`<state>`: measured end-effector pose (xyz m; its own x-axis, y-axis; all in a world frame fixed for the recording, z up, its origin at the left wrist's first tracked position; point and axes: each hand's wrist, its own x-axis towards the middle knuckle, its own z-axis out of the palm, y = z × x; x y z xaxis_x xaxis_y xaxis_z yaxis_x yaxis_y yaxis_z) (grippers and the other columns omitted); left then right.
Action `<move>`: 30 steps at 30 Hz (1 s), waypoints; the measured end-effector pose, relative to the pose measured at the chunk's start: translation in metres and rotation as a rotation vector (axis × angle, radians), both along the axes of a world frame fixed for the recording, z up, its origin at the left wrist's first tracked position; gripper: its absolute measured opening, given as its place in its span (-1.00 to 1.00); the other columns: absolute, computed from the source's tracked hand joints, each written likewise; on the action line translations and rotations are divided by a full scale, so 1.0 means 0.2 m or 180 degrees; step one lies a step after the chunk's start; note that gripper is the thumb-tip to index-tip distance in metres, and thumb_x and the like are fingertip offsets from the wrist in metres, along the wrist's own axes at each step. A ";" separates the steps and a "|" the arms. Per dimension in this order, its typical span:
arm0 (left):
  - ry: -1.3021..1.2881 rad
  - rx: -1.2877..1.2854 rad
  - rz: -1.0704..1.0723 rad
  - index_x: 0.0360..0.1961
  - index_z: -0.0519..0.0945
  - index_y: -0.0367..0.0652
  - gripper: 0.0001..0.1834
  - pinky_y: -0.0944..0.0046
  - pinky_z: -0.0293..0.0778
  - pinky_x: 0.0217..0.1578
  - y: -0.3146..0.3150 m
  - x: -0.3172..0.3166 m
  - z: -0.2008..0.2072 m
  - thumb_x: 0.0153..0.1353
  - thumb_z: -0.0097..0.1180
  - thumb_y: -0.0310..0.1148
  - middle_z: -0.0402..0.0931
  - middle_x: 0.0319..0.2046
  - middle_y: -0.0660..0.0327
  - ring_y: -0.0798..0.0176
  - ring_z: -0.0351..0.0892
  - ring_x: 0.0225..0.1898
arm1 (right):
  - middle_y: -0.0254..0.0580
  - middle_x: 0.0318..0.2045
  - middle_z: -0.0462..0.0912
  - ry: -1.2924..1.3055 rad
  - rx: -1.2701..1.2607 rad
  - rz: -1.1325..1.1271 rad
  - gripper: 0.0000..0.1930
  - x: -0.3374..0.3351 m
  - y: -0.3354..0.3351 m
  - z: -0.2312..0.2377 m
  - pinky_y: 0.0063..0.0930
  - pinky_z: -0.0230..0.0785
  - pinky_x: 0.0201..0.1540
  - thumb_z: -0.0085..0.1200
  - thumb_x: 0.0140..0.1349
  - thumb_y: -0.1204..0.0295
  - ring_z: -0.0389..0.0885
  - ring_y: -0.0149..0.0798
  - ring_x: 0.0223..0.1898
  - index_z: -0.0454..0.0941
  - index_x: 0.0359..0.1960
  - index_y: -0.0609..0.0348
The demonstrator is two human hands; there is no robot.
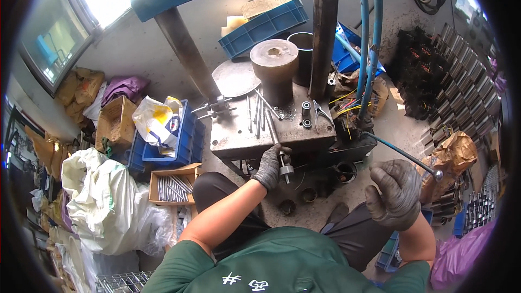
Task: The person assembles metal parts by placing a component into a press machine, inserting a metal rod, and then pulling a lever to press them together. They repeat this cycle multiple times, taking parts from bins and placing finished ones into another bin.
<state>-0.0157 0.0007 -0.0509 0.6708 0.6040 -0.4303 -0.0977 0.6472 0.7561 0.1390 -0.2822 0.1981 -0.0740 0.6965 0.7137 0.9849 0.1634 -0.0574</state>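
My gloved left hand (268, 167) is closed around a metal shaft (271, 125), which slants over the front edge of the steel press table (233, 135). A round collar (286, 170) sits near the shaft's lower end. Off to the right, my gloved right hand (395, 194) is raised with nothing visible in it, thumb apart and fingers loosely bent. It is left of a lever's ball end (438, 175), not touching it. On the table lie several thin metal rods (258, 111), small rings (286, 114), two bearings (306, 114) and pliers (324, 113). Behind them stands a thick cylinder (274, 57) with a hole on top.
Two press columns (187, 49) (323, 32) rise behind the table. A box of metal rods (173, 187), a blue crate (184, 144) and a white sack (95, 201) stand at left. Stacked metal tubes (461, 76) and a brown paper bag (453, 154) are at right.
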 end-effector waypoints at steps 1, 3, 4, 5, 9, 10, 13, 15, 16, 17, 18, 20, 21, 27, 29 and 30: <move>-0.0121 -0.0365 -0.0005 -0.14 0.58 -0.21 -0.53 0.22 0.58 -0.53 0.03 -0.02 -0.06 0.61 -0.12 0.01 0.42 -0.58 0.30 0.27 0.51 -0.56 | -0.06 -0.22 0.72 0.0262 -0.0148 0.0196 -0.73 0.00 0.08 0.00 -0.12 0.55 -0.25 0.31 0.18 0.42 0.70 0.05 -0.31 0.64 -0.10 0.22; 0.0029 -0.0325 -0.0056 -0.18 0.58 -0.18 -0.55 0.24 0.57 -0.53 0.01 0.01 0.02 0.59 -0.10 0.00 0.44 -0.58 0.30 0.28 0.49 -0.55 | -0.03 -0.24 0.73 0.0472 -0.0031 0.0193 -0.72 0.05 0.21 -0.11 -0.10 0.58 -0.25 0.32 0.16 0.45 0.71 0.08 -0.31 0.65 -0.10 0.22; 0.0176 -0.0278 -0.0083 -0.20 0.59 -0.16 -0.55 0.24 0.56 -0.53 0.02 0.02 0.03 0.59 -0.10 0.01 0.45 -0.58 0.30 0.28 0.49 -0.56 | 0.00 -0.26 0.73 0.0620 -0.0034 0.0160 -0.73 0.09 0.28 -0.19 -0.10 0.59 -0.24 0.33 0.15 0.45 0.71 0.10 -0.30 0.66 -0.11 0.22; 0.0336 -0.0226 -0.0092 -0.22 0.60 -0.14 -0.55 0.25 0.55 -0.54 0.03 0.02 0.03 0.59 -0.10 0.02 0.46 -0.58 0.31 0.28 0.49 -0.57 | 0.02 -0.27 0.73 0.0782 -0.0033 0.0144 -0.73 0.11 0.34 -0.27 -0.09 0.60 -0.23 0.34 0.14 0.46 0.72 0.12 -0.29 0.67 -0.11 0.23; 0.0517 -0.0147 -0.0157 -0.27 0.64 -0.08 -0.47 0.23 0.55 -0.53 0.01 0.00 0.04 0.57 -0.05 0.15 0.54 -0.54 0.30 0.31 0.48 -0.61 | 0.06 -0.31 0.72 0.1854 -0.0744 0.0224 -0.79 0.22 0.47 -0.68 -0.12 0.60 -0.18 0.30 0.22 0.43 0.71 0.14 -0.26 0.70 -0.15 0.25; 0.0439 -0.0211 -0.0281 -0.27 0.66 -0.07 -0.46 0.23 0.54 -0.51 0.02 -0.05 0.03 0.55 -0.02 0.19 0.57 -0.52 0.27 0.32 0.51 -0.57 | 0.06 -0.30 0.72 0.1678 -0.1029 0.0334 -0.79 0.24 0.48 -0.71 -0.12 0.60 -0.14 0.27 0.25 0.38 0.72 0.13 -0.24 0.70 -0.14 0.23; 0.0734 0.0259 -0.0529 -0.20 0.73 -0.10 -0.46 0.20 0.56 -0.44 -0.03 -0.16 -0.10 0.54 0.01 0.16 0.55 -0.50 0.30 0.34 0.55 -0.46 | 0.04 -0.29 0.72 0.1553 -0.1486 0.0443 -0.77 0.26 0.52 -0.78 -0.09 0.60 -0.11 0.26 0.26 0.34 0.72 0.13 -0.21 0.71 -0.13 0.21; 0.0897 0.1134 -0.0775 -0.07 0.74 -0.16 -0.48 0.31 0.53 -0.19 -0.11 -0.24 0.01 0.57 0.01 0.10 0.61 -0.37 0.33 0.41 0.53 -0.30 | 0.04 -0.28 0.73 0.1424 -0.1643 0.0458 -0.75 0.29 0.54 -0.80 -0.08 0.59 -0.09 0.25 0.27 0.32 0.72 0.13 -0.19 0.71 -0.12 0.20; 0.0849 0.1726 -0.0740 -0.07 0.74 -0.17 -0.51 0.33 0.52 -0.14 -0.12 -0.28 0.06 0.57 0.04 0.06 0.61 -0.33 0.34 0.42 0.53 -0.25 | 0.04 -0.27 0.73 0.1502 -0.1637 0.0483 -0.76 0.29 0.55 -0.79 -0.08 0.60 -0.09 0.26 0.27 0.32 0.72 0.13 -0.18 0.71 -0.12 0.20; 0.0807 0.2315 -0.0712 -0.07 0.73 -0.17 -0.55 0.34 0.50 -0.10 -0.11 -0.31 0.12 0.57 0.06 0.02 0.62 -0.30 0.34 0.43 0.52 -0.21 | 0.04 -0.27 0.73 0.1587 -0.1635 0.0507 -0.76 0.28 0.55 -0.78 -0.08 0.60 -0.08 0.26 0.26 0.33 0.72 0.13 -0.18 0.71 -0.13 0.21; 0.0747 0.2038 -0.0504 -0.04 0.72 -0.17 -0.65 0.34 0.50 -0.06 -0.08 -0.34 0.13 0.56 0.13 -0.08 0.60 -0.28 0.35 0.42 0.52 -0.17 | 0.05 -0.25 0.74 0.1733 -0.1631 0.0535 -0.76 0.28 0.57 -0.77 -0.09 0.60 -0.07 0.27 0.26 0.34 0.72 0.13 -0.16 0.71 -0.13 0.22; 0.0717 0.3151 0.0025 0.00 0.72 -0.17 -0.68 0.35 0.54 -0.12 0.06 -0.40 0.21 0.55 0.17 -0.12 0.61 -0.28 0.35 0.44 0.54 -0.23 | 0.05 -0.24 0.74 0.1725 -0.1647 0.0552 -0.76 0.27 0.59 -0.75 -0.09 0.60 -0.06 0.27 0.26 0.34 0.73 0.13 -0.16 0.71 -0.13 0.22; 0.0477 0.2368 0.0342 0.00 0.73 -0.17 -0.66 0.39 0.55 -0.21 0.16 -0.43 0.21 0.55 0.17 -0.11 0.58 -0.34 0.36 0.45 0.56 -0.34 | 0.06 -0.24 0.74 0.1701 -0.1629 0.0535 -0.75 0.27 0.60 -0.75 -0.10 0.60 -0.05 0.27 0.26 0.34 0.73 0.14 -0.15 0.71 -0.12 0.22; 0.0165 -0.0355 0.2142 -0.19 0.61 -0.07 -0.81 0.28 0.65 -0.30 0.84 -0.49 0.24 0.52 0.17 -0.21 0.65 -0.32 0.24 0.18 0.65 -0.32 | 0.07 -0.21 0.75 0.1712 -0.1775 0.0444 -0.73 0.28 0.63 -0.77 -0.09 0.60 -0.02 0.26 0.29 0.30 0.73 0.14 -0.12 0.72 -0.08 0.21; 0.0223 -0.0490 0.2192 -0.11 0.60 -0.18 -0.83 0.16 0.70 -0.14 1.03 -0.55 0.10 0.53 0.10 -0.30 0.65 -0.24 0.19 0.13 0.66 -0.13 | 0.07 -0.21 0.75 0.1648 -0.1807 0.0465 -0.72 0.28 0.66 -0.77 -0.10 0.59 -0.01 0.25 0.29 0.29 0.73 0.14 -0.11 0.72 -0.08 0.20; 0.0159 -0.0813 0.2405 -0.10 0.60 -0.24 -0.83 0.09 0.72 -0.06 1.09 -0.55 0.07 0.54 0.07 -0.35 0.66 -0.19 0.15 0.09 0.67 -0.05 | 0.08 -0.20 0.75 0.1663 -0.1819 0.0460 -0.74 0.27 0.67 -0.77 -0.12 0.60 -0.01 0.28 0.28 0.34 0.74 0.13 -0.12 0.72 -0.08 0.23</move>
<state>-0.1257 0.2190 -0.0365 0.0956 0.7661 -0.6356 -0.5489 0.5732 0.6084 0.1936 -0.1481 0.0446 0.0548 0.9750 0.2152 0.7784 0.0933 -0.6208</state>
